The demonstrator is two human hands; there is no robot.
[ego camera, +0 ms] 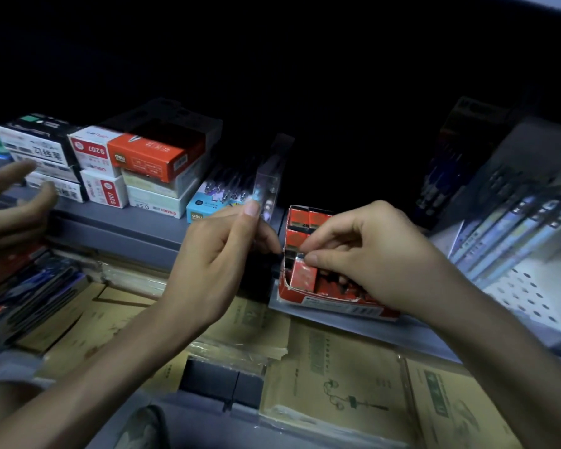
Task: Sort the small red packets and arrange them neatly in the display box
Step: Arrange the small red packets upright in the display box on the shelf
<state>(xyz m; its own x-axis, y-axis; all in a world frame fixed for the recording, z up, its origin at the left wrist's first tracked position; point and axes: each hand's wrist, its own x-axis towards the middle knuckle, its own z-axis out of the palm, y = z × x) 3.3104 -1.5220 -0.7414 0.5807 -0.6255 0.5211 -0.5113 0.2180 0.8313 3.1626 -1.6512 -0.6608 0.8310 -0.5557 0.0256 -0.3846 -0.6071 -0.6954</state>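
We noted R hand (366, 254) pinching a red packet (303, 275) at front-left of display box (337, 306) on shelf edge, L hand (221, 254) pinching a clear plastic case (269, 179) just beside; advise seating pkt upright, flush w/ rear rows.

Dim, black shelf recess, soft blur, wide-angle edge warping

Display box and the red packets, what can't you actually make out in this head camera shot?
- Display box: its right part is covered by the right hand, so no packet count.
- Red packets: print blurred, unreadable.
- Left hand: holds a clear plastic case; glare hides its contents.
- Shelf back: too dark.
- Third hand: cut off by the left edge.
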